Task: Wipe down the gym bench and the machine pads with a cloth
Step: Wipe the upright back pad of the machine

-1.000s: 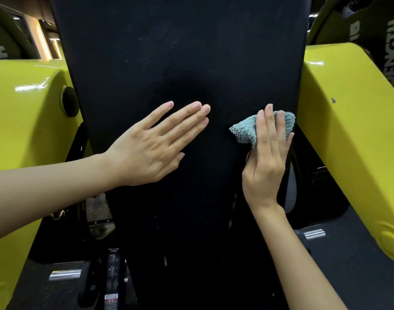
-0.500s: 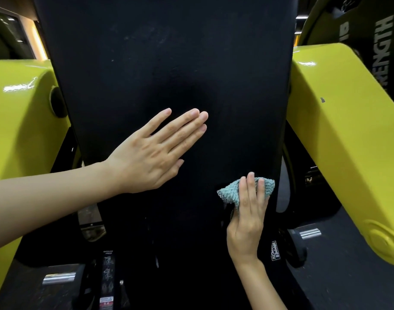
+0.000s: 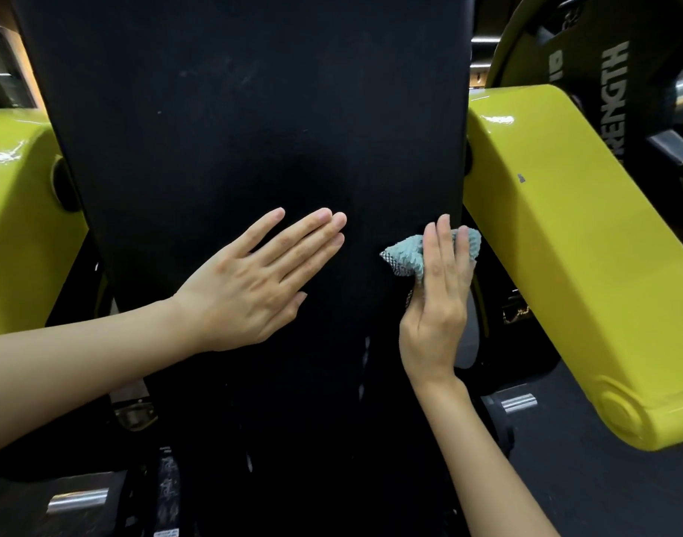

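On the pad (image 3: 254,129), right edge, right hand (image 3: 436,300) holds cloth (image 3: 403,257) — left hand (image 3: 254,281) flat

The right hand (image 3: 436,300) and its teal cloth (image 3: 405,257) have moved back up the black pad's (image 3: 254,129) right edge.
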`<move>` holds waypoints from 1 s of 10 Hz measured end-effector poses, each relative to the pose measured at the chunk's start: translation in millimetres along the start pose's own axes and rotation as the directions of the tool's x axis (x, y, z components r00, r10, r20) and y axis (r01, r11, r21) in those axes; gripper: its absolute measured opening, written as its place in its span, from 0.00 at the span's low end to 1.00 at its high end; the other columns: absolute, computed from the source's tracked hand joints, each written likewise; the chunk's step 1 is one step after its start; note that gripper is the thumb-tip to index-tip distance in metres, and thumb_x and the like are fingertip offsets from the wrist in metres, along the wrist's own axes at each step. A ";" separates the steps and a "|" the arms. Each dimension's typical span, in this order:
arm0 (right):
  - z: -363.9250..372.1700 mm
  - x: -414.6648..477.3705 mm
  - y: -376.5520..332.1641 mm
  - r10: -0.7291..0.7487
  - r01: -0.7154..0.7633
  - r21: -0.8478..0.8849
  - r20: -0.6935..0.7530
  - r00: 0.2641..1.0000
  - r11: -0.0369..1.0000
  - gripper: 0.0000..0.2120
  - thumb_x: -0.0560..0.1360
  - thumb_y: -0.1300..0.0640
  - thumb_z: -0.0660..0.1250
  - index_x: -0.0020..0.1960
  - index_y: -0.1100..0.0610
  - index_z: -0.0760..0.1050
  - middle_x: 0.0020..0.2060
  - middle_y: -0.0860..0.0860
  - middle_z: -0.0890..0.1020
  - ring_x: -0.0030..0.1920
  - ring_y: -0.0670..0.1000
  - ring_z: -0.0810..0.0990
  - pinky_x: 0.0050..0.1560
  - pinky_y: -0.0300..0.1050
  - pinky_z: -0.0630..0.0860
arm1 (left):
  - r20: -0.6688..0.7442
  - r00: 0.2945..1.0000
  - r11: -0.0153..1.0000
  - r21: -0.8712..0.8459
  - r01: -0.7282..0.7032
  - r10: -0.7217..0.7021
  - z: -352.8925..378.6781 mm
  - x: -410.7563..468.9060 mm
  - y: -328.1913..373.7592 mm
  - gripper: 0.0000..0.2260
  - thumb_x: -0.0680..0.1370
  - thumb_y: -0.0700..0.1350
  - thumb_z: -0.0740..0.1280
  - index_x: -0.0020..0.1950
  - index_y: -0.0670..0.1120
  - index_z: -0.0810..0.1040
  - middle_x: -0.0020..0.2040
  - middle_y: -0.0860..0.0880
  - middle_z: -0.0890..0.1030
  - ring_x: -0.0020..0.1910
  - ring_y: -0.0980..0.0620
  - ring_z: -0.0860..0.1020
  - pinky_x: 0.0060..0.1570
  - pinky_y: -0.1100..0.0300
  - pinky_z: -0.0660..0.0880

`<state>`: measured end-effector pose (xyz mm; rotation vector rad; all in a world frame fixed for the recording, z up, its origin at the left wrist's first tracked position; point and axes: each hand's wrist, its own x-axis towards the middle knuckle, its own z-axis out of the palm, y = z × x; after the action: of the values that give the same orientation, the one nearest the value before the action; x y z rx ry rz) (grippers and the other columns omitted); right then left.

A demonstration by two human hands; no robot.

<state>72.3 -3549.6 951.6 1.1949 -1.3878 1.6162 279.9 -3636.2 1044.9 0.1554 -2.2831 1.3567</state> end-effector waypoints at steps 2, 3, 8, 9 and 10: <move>-2.7 -55.1 -0.3 0.014 -0.009 -0.075 0.064 0.998 0.997 0.23 0.82 0.67 0.54 0.76 0.62 0.60 0.76 0.56 0.64 0.79 0.57 0.54 0.78 0.59 0.55 | 0.005 1.000 1.000 0.000 0.002 -0.002 0.6 1.7 3.6 0.29 0.83 0.49 0.50 0.81 0.38 0.50 0.82 0.41 0.50 0.81 0.45 0.50 0.79 0.46 0.47; -5.3 -87.2 -0.6 0.054 -0.042 -0.102 0.116 0.992 0.994 0.27 0.80 0.68 0.54 0.78 0.58 0.57 0.77 0.53 0.61 0.80 0.55 0.53 0.78 0.59 0.54 | 0.013 1.000 1.000 0.002 0.001 -0.001 0.6 2.7 5.4 0.29 0.83 0.50 0.49 0.81 0.38 0.49 0.82 0.41 0.50 0.81 0.45 0.49 0.79 0.46 0.47; 5.9 -7.7 -6.6 -0.052 0.052 -0.022 0.019 0.998 0.998 0.22 0.81 0.70 0.55 0.75 0.65 0.63 0.75 0.57 0.65 0.79 0.56 0.56 0.76 0.62 0.58 | 0.011 1.000 1.000 0.010 0.005 -0.005 3.7 5.6 11.4 0.30 0.82 0.50 0.50 0.81 0.38 0.49 0.82 0.41 0.49 0.81 0.45 0.49 0.79 0.46 0.46; 5.6 -6.0 -7.3 -0.061 0.061 -0.038 0.014 0.998 0.997 0.21 0.81 0.69 0.54 0.74 0.65 0.64 0.75 0.57 0.65 0.79 0.57 0.56 0.77 0.62 0.57 | 0.009 1.000 1.000 0.003 0.010 -0.010 3.3 6.5 12.6 0.30 0.82 0.50 0.50 0.81 0.38 0.50 0.82 0.41 0.49 0.81 0.45 0.49 0.79 0.46 0.46; 5.2 -33.1 -6.0 -0.042 0.044 -0.076 0.027 0.999 0.996 0.21 0.82 0.67 0.55 0.75 0.63 0.62 0.75 0.56 0.65 0.79 0.56 0.56 0.76 0.62 0.58 | 0.006 1.000 1.000 0.008 0.012 -0.012 3.4 6.8 13.3 0.30 0.82 0.50 0.50 0.81 0.38 0.50 0.82 0.41 0.49 0.81 0.45 0.49 0.78 0.46 0.46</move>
<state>90.3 -3551.4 922.7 1.1964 -1.4176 1.5091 268.4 -3631.5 1036.0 0.1762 -2.2785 1.3611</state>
